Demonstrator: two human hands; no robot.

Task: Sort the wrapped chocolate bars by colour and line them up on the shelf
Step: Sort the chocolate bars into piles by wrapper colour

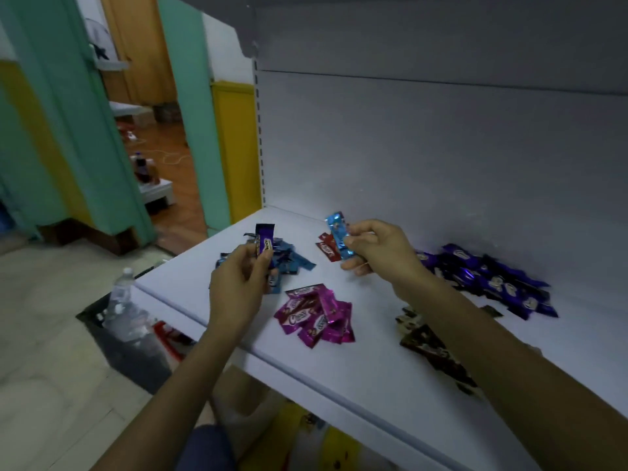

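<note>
Shelf (356, 362), frame centre: left hand (238, 283) fingers pinch one purple bar (264, 241), upright; right hand (377, 249) fingers pinch one blue bar (339, 234). Magenta pile (316, 312), lower centre: white script beginning "Ch", rest blurred. Purple pile (486, 280) at right.

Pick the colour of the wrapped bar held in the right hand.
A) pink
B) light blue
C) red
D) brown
B: the right hand pinches a light blue bar, while the left hand holds a purple bar.
</note>
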